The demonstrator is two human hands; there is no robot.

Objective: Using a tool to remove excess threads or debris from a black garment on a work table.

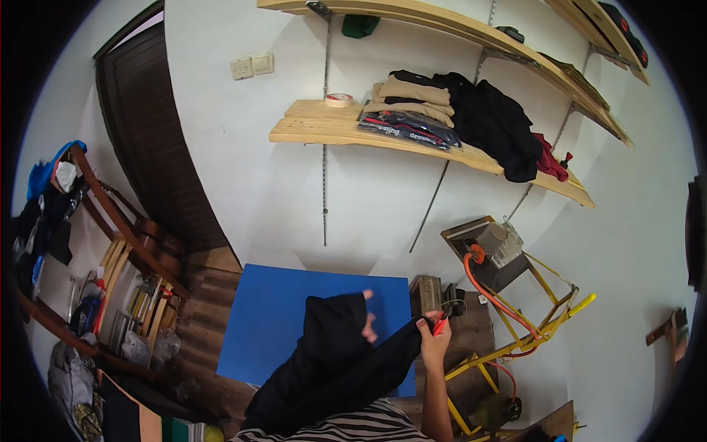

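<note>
A long black garment (346, 361) stretches from my lap up over the blue table. Its cloth covers most of my left hand (370, 329); only some fingers show past the fabric's edge, and the cloth is held up there. At the right end of the garment, my right hand (433, 340) pinches the fabric with the thumb on top. In that same hand is a small red-handled tool (440, 325), whose working end is too small to make out.
The blue table (254, 317) stands before me against the wall. A yellow metal frame (541, 335) with an orange hose (492, 289) is on the right. Above, a wooden shelf (309, 121) bears folded clothes (412, 99). At left stands a rack (121, 214) of mixed goods.
</note>
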